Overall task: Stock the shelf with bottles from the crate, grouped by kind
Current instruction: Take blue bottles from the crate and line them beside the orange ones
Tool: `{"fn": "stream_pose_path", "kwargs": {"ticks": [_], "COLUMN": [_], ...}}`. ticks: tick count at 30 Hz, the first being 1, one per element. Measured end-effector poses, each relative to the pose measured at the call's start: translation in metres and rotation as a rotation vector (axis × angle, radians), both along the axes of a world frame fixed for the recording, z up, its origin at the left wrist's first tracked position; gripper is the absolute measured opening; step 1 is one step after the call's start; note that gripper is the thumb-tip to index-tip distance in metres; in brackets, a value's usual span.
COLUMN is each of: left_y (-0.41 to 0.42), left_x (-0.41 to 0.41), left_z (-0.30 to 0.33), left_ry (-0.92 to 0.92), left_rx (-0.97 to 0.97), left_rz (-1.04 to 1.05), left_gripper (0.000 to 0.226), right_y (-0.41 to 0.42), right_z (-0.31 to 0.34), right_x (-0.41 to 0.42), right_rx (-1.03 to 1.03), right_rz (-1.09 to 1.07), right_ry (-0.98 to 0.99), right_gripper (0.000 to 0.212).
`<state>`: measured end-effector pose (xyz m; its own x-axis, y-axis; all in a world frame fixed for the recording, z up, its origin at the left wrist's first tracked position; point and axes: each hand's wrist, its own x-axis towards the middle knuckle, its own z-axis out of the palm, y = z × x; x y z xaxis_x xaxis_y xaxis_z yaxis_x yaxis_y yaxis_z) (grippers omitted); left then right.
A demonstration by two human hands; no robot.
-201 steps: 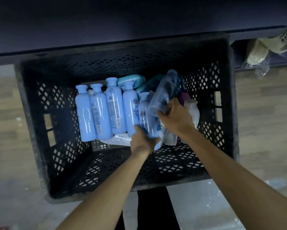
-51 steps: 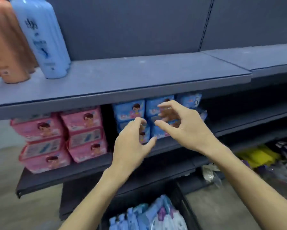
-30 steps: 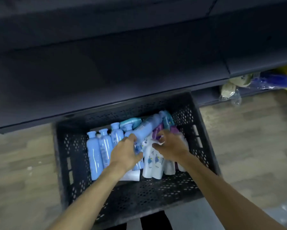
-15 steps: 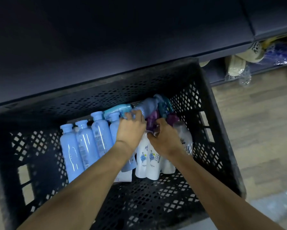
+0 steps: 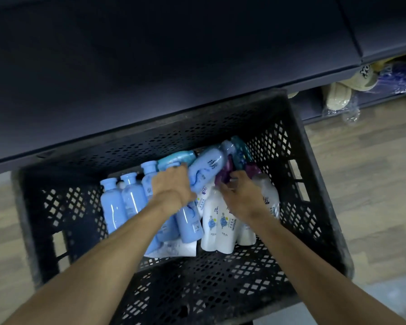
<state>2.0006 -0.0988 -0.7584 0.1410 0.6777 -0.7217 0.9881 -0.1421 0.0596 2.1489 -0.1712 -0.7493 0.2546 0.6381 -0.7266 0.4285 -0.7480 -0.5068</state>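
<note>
A black lattice crate point(image 5: 319, 207) stands on the floor below me. Inside, light-blue bottles point(image 5: 117, 207) lie in a row on the left, and white bottles with purple caps point(image 5: 214, 224) lie on the right. My left hand point(image 5: 171, 184) grips a light-blue bottle point(image 5: 207, 167) that slants up toward the crate's far right corner. Just right of it, my right hand point(image 5: 240, 195) has its fingers curled on the purple cap point(image 5: 223, 178) of a white bottle. A teal bottle point(image 5: 176, 158) and a dark teal one point(image 5: 240, 151) lie at the back.
A dark shelf board point(image 5: 173, 66) overhangs the crate's far edge. Bagged slippers point(image 5: 338, 99) sit on the low shelf at the upper right. Wood-look floor point(image 5: 373, 172) lies on both sides of the crate.
My left hand has raised the slanted light-blue bottle a little off the pile. My right hand has stayed at the purple caps. The view has pulled back slightly.
</note>
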Motion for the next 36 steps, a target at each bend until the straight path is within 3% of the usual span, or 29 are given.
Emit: {"fn": "stream_pose_path", "kwargs": {"ticks": [3,9,15,27,36], "left_y": [-0.038,-0.097,-0.126,-0.087,-0.046], "left_x": [-0.028,-0.062,-0.085,-0.125,-0.159], "left_z": [0.039,0.120,0.186,0.378,0.517], "left_ry": [-0.199,-0.478,-0.660,-0.989,-1.085], "left_rx": [-0.101,-0.023,0.026,0.443,0.829], "left_rz": [0.247,0.511,0.724,0.674,0.505], "left_gripper": [0.054,0.049,0.053,0.048,0.048], "right_y": [0.001,-0.005,-0.011,0.018,0.045], "right_z": [0.031,0.105,0.200,0.429,0.585], "right_x": [-0.012,-0.047,-0.082,-0.126,-0.159], "right_rx": [-0.001,0.145,0.259,0.721,1.085], "right_rz": [-0.093,-0.064,0.003,0.263,0.403], "right_ry": [0.119,0.170,0.172,0.010,-0.033], "right_gripper": [0.045,0.060,0.061,0.059,0.057]}}
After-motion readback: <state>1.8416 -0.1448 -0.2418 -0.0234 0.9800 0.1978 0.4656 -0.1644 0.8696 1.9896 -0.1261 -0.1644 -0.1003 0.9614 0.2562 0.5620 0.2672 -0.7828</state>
